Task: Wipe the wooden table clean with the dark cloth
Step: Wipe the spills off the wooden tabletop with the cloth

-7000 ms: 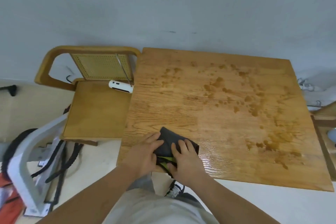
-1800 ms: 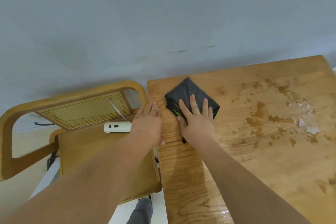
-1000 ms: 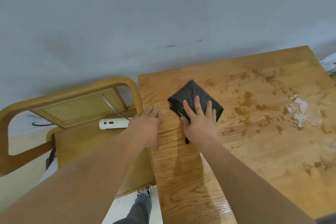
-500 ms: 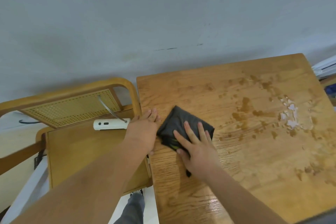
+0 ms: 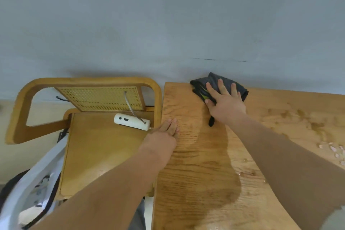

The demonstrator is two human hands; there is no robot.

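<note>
The dark cloth (image 5: 212, 82), folded with a yellow-green edge, lies at the far left corner of the wooden table (image 5: 196, 164), right against the wall. My right hand (image 5: 224, 102) presses flat on the cloth with fingers spread. My left hand (image 5: 164, 136) rests flat on the table's left edge, holding nothing. Brown stains (image 5: 313, 125) and white flecks (image 5: 332, 149) mark the table's right part. The strip under my arms looks darker and damp.
A wooden chair (image 5: 89, 136) with a cane back stands against the table's left side. A white device (image 5: 131, 121) with a cord lies on its seat. A white and black bag (image 5: 35, 188) sits at the lower left. A grey wall (image 5: 168, 24) borders the table's far edge.
My right hand has pushed the cloth away from me, from mid-table near my left hand up to the far left corner. My left hand stays on the table's left edge.
</note>
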